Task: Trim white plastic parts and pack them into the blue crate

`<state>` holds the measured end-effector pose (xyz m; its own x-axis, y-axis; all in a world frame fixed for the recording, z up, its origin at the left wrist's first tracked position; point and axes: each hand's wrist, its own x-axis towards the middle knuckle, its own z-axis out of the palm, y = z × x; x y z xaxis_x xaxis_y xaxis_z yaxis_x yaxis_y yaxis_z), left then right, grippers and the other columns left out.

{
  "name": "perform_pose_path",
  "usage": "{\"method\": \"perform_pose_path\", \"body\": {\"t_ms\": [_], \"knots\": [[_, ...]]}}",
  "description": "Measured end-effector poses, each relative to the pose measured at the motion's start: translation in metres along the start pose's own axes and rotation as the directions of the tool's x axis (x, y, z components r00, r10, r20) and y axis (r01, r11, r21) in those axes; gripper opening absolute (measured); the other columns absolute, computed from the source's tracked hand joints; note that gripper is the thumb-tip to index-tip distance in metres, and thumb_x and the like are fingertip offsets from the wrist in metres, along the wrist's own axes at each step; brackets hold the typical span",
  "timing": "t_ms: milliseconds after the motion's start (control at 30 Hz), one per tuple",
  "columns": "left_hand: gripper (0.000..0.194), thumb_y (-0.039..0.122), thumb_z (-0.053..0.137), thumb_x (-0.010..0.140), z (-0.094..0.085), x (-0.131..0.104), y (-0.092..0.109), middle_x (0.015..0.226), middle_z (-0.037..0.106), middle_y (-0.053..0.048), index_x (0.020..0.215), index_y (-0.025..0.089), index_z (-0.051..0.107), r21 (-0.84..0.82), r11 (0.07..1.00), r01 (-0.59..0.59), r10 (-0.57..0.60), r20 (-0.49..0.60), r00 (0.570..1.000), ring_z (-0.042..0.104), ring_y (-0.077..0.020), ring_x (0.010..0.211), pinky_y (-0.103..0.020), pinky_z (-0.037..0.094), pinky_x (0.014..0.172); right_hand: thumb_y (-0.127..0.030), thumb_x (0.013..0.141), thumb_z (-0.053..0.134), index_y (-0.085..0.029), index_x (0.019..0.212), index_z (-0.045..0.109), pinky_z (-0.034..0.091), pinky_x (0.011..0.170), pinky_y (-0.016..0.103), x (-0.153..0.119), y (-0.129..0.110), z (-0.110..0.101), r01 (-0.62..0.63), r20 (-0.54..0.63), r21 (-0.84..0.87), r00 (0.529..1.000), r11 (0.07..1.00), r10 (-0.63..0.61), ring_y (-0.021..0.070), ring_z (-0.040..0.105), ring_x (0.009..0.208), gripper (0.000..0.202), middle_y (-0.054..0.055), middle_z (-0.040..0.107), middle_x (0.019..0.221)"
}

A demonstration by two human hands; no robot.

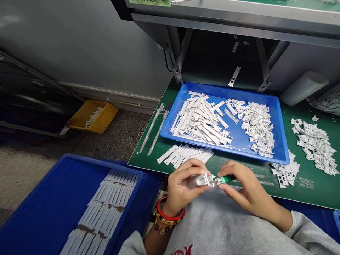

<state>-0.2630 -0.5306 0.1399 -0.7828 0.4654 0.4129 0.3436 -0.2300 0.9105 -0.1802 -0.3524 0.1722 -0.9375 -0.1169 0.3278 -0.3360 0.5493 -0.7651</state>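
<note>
My left hand (180, 186) is closed around a white plastic piece (203, 179), whose open end faces right. Between the thumb and fingers of my right hand (243, 186) is a small tool with a green handle (227, 179) and a metal tip. That tip touches or nearly touches the end of the white piece. Both hands are close together above my lap, at the table's front edge. Just beyond them, a fan of long white strips (183, 154) lies on the green table (284, 193).
A blue tray (284, 134) holds heaps of long and short white parts. More small parts (315, 147) are piled at its right. At the lower left, a blue bin (66, 159) holds rows of white pieces. A conveyor belt (212, 60) and a plastic roll (304, 86) are behind.
</note>
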Motion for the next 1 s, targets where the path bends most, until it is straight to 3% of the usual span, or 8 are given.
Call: {"method": "perform_pose_path", "body": {"t_ms": [333,500,567,700,1000], "knots": [[0.02,0.022,0.08,0.073,-0.003,-0.002,-0.003,0.082,0.067,-0.006,0.092,0.019,0.073,0.075,0.996,-0.047,0.046,0.017,0.999,0.063,-0.0152,0.07,-0.026,0.054,0.061,-0.019,0.09,0.061,-0.022,0.098,0.056,0.051,0.065,0.031,-0.005,0.001,0.006,-0.005,-0.173,-0.075,0.985,0.997,-0.008,0.0174,0.064,0.074,0.01,0.003,0.066,0.083],[0.02,0.021,0.079,0.073,-0.004,-0.002,0.0,0.082,0.067,-0.006,0.092,0.02,0.074,0.111,0.992,-0.061,0.057,0.036,0.998,0.062,-0.0148,0.07,-0.026,0.054,0.061,-0.021,0.089,0.061,-0.023,0.097,0.054,0.051,0.067,0.033,-0.007,0.005,0.0,-0.121,-0.338,-0.127,0.938,0.984,0.072,0.0198,0.063,0.078,0.01,0.004,0.065,0.085],[0.021,0.021,0.079,0.073,-0.004,-0.002,0.002,0.083,0.066,-0.006,0.093,0.02,0.073,0.109,0.992,-0.062,0.06,0.022,0.998,0.063,-0.0147,0.071,-0.026,0.054,0.061,-0.021,0.093,0.054,-0.023,0.099,0.053,0.051,0.067,0.03,-0.007,0.003,-0.003,-0.119,-0.256,-0.077,0.962,0.99,0.096,0.0184,0.062,0.079,0.007,0.004,0.064,0.086],[0.021,0.019,0.078,0.075,-0.002,-0.001,0.005,0.084,0.065,-0.005,0.095,0.021,0.072,0.11,0.991,-0.073,0.074,0.001,0.997,0.062,-0.0141,0.072,-0.025,0.054,0.061,-0.016,0.097,0.036,-0.021,0.092,0.052,0.042,0.056,0.025,-0.004,-0.003,-0.002,0.013,-0.014,-0.039,1.0,0.999,-0.013,0.0132,0.054,0.063,0.017,0.001,0.057,0.073],[0.019,0.022,0.075,0.078,0.002,-0.002,0.008,0.084,0.065,-0.005,0.096,0.02,0.073,0.164,0.981,-0.107,0.111,-0.014,0.994,0.062,-0.0146,0.071,-0.026,0.054,0.061,-0.026,0.096,0.047,-0.019,0.088,0.052,0.038,0.053,0.025,0.005,-0.001,0.008,0.158,-0.04,-0.174,0.985,0.972,-0.168,0.0137,0.05,0.06,0.012,0.001,0.055,0.069]]}}
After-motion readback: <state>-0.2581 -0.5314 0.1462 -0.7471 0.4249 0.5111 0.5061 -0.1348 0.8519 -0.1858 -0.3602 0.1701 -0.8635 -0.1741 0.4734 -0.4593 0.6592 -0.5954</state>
